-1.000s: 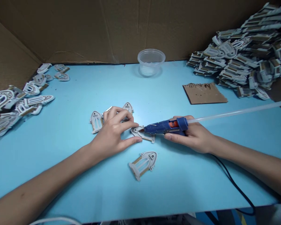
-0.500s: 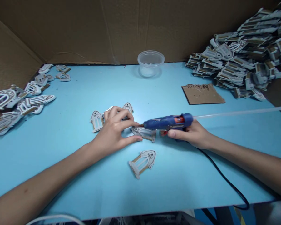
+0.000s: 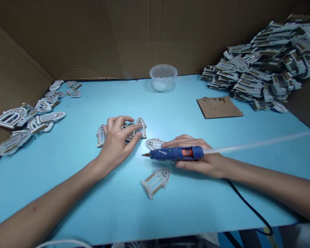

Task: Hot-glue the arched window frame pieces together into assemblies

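My right hand (image 3: 198, 156) is wrapped around a blue hot glue gun (image 3: 175, 153), its nozzle pointing left and a clear glue stick (image 3: 248, 145) trailing from its back. The right fingertips reach over an arched miniature window frame (image 3: 153, 143) lying flat, partly covered by the hand. My left hand (image 3: 119, 139) hovers over a small group of pieces, fingers apart. Its thumb and index finger touch the edge of another arched frame (image 3: 142, 128). Under that hand, a dark ornate piece (image 3: 129, 136) and a frame (image 3: 101, 135) are partly hidden. One more frame (image 3: 156, 182) lies nearer to me.
A large pile of frames (image 3: 258, 75) fills the back right, and a looser heap (image 3: 42, 119) lies left. A clear plastic cup (image 3: 163, 81) stands at the back by the cardboard wall (image 3: 93, 41). A cardboard scrap (image 3: 219, 108) lies right. The gun's black cord (image 3: 248, 203) runs off the front edge.
My left hand has left the middle frame and moved left to the group of pieces. The glue gun has come toward me, and my right fingers now reach over the middle frame.
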Action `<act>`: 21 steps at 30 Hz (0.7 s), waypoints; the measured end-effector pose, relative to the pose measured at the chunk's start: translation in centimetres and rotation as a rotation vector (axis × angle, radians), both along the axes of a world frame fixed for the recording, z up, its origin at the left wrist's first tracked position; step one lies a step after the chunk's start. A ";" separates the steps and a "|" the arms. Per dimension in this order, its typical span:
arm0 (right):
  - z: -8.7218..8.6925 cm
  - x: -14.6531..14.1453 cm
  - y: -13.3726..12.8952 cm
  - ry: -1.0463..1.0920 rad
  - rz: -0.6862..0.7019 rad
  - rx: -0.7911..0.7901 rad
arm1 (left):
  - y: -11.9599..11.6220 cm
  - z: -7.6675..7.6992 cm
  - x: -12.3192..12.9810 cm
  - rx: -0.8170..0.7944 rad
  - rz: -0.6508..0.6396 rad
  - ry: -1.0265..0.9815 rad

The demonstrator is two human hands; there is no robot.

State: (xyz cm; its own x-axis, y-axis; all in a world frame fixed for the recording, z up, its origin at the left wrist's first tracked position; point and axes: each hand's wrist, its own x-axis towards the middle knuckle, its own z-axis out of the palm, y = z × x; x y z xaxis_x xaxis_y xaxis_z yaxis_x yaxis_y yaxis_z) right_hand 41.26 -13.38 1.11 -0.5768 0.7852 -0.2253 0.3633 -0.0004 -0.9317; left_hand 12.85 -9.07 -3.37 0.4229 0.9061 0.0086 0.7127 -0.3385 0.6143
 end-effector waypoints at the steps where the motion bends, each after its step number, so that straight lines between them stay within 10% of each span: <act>1: -0.1 0.2 0.0 -0.069 -0.066 -0.021 | -0.1 -0.1 0.0 -0.008 -0.018 0.033; 9: -1.5 1.9 0.4 -0.250 -0.464 -0.057 | 0.0 0.8 -0.1 -0.009 -0.353 -0.199; 21: -0.4 1.8 0.6 -0.128 -0.100 -0.088 | 0.7 1.0 -1.2 -0.030 -0.408 -0.005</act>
State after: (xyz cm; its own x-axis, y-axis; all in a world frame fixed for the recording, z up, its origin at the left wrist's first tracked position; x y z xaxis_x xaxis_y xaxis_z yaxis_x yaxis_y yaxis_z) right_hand 43.09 -12.81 0.71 -0.4593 0.8109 -0.3626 0.4731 -0.1222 -0.8725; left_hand 11.67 -8.32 -2.35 0.7478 0.6638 -0.0121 0.5207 -0.5751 0.6309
